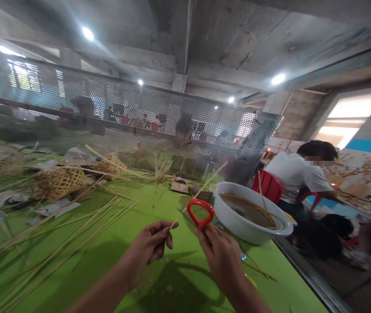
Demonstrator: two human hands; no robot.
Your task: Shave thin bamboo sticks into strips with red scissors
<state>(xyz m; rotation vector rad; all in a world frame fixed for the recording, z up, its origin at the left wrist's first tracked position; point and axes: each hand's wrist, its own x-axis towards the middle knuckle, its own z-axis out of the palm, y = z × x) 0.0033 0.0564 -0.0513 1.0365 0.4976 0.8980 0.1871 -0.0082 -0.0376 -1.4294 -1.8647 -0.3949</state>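
In the middle of the head view, my left hand (154,241) pinches the near end of a thin bamboo strip (209,179), which slants up and away to the right. My right hand (220,252) is closed around a pair of scissors with red handles (200,213). One red loop stands up above the fingers, and the metal blades point left toward the strip. The blades lie close to the strip; I cannot tell whether they touch it. Just beyond my right hand is a white basin (250,232) of brownish water with bent strips in it.
Long bamboo strips (84,232) cross the green table (114,278) at left. Woven baskets (62,181) and paper scraps lie behind them. A perforated metal screen (153,117) borders the far side. At right, a person in a white shirt (289,174) bends beside a red chair (266,186).
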